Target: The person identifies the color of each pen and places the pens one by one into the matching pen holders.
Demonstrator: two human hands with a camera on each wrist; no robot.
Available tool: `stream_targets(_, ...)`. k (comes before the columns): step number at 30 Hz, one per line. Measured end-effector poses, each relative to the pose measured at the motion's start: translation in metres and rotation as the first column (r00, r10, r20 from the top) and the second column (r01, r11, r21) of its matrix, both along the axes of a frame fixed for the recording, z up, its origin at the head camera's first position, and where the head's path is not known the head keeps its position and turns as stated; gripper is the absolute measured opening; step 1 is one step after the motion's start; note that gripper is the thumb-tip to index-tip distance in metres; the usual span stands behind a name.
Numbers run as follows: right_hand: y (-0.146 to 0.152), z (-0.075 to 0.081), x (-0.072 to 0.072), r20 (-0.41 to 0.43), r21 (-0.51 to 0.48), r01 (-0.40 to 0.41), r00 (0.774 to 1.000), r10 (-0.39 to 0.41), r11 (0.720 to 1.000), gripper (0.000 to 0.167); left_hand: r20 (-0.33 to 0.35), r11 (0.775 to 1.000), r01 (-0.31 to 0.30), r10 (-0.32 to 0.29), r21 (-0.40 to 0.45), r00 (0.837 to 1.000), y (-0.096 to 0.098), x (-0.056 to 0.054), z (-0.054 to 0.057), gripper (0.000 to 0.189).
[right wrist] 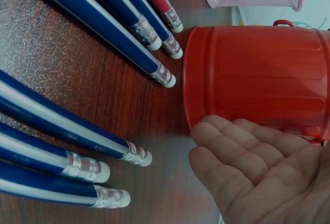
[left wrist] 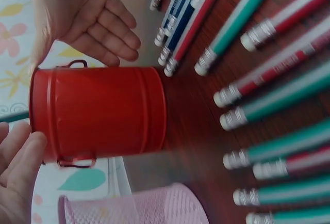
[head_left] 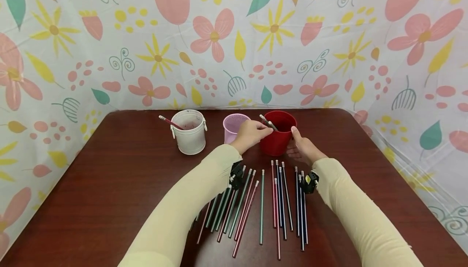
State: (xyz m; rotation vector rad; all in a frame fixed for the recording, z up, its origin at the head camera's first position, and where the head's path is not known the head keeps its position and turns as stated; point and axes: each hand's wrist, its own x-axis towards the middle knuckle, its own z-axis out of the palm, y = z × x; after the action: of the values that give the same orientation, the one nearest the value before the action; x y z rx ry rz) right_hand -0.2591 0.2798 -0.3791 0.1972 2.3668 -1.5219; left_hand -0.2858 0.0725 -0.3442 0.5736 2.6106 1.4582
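A red metal bucket [head_left: 275, 143] with small side handles stands at the back of the table. Pencils [head_left: 264, 119] lean out over its left rim, eraser ends up. My left hand [head_left: 251, 133] pinches that left rim beside them, thumb outside. On the other side, my right hand [head_left: 305, 147] has its thumb at the rim and its fingers stretched along the bucket's wall. The right wrist view shows the right palm [right wrist: 268, 167] turned up, holding nothing, with fingertips by the lower wall. Most of the left hand [left wrist: 20, 167] falls outside its wrist view.
A pink mesh cup [head_left: 234, 125] sits left of the red bucket, partly behind the left hand. Farther left is a white bucket [head_left: 190, 137] with a red pencil [head_left: 170, 122] leaning out. Green, red and blue pencils [head_left: 261, 206] lie in rows in front, erasers toward the containers.
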Motion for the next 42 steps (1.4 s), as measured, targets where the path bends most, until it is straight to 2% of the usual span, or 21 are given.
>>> stream_targets(2, 0.000, 0.000, 0.000, -0.006, -0.005, -0.004, 1.000, 0.004, 1.000, 0.098, 0.036, 0.999, 0.033, -0.032, -0.039, 0.999, -0.007, 0.000, 0.000, 0.023)
stream_targets(5, 0.000, 0.000, 0.001, -0.011, -0.004, -0.016, 1.000, 0.016, 1.000, 0.096, 0.093, 0.981, 0.087, -0.072, -0.171, 0.993, -0.020, -0.001, 0.001, 0.023)
stream_targets(9, 0.000, -0.001, 0.000, -0.008, -0.009, -0.023, 1.000, 0.022, 1.000, 0.096, 0.144, 0.904, 0.157, -0.107, -0.398, 0.984, -0.043, -0.002, 0.002, 0.025)
stream_targets(12, 0.000, -0.001, 0.000, -0.005, -0.018, -0.017, 1.000, 0.017, 1.000, 0.097, 0.195, 0.857, 0.180, -0.095, -0.483, 0.976, -0.061, -0.002, -0.001, 0.017)
stream_targets(14, 0.001, -0.001, 0.000, -0.004, -0.023, -0.018, 1.000, 0.018, 1.000, 0.097, 0.233, 0.826, 0.182, -0.063, -0.534, 0.970, -0.073, -0.001, -0.005, 0.014)
stream_targets(16, 0.001, -0.001, 0.000, -0.004, -0.019, -0.020, 1.000, 0.020, 1.000, 0.097, 0.274, 0.794, 0.193, -0.035, -0.577, 0.961, -0.084, 0.000, -0.010, 0.013)
stream_targets(18, 0.002, -0.001, 0.000, -0.005, -0.016, -0.022, 1.000, 0.022, 1.000, 0.097, 0.301, 0.752, 0.212, -0.019, -0.624, 0.953, -0.095, 0.002, -0.016, 0.016)
stream_targets(20, 0.002, -0.001, -0.001, -0.002, -0.015, -0.024, 1.000, 0.024, 1.000, 0.098, 0.313, 0.723, 0.225, -0.012, -0.653, 0.950, -0.105, 0.004, -0.021, 0.017)
stream_targets(25, 0.002, -0.001, -0.001, 0.001, -0.017, -0.034, 0.999, 0.034, 0.999, 0.100, 0.302, 0.707, 0.217, -0.006, -0.673, 0.953, -0.126, 0.011, -0.030, 0.017)
stream_targets(30, 0.002, -0.001, -0.001, 0.003, -0.020, -0.042, 0.999, 0.042, 0.999, 0.099, 0.296, 0.694, 0.224, -0.017, -0.684, 0.955, -0.139, 0.018, -0.036, 0.020)
stream_targets(37, 0.003, 0.000, -0.002, -0.005, -0.014, -0.036, 0.999, 0.036, 0.999, 0.098, 0.318, 0.735, 0.220, -0.007, -0.641, 0.948, -0.146, 0.023, -0.043, 0.017)
stream_targets(42, 0.001, -0.001, -0.002, 0.003, -0.013, -0.040, 0.999, 0.040, 0.999, 0.098, 0.330, 0.748, 0.217, 0.003, -0.627, 0.944, -0.148, 0.026, -0.050, 0.018)
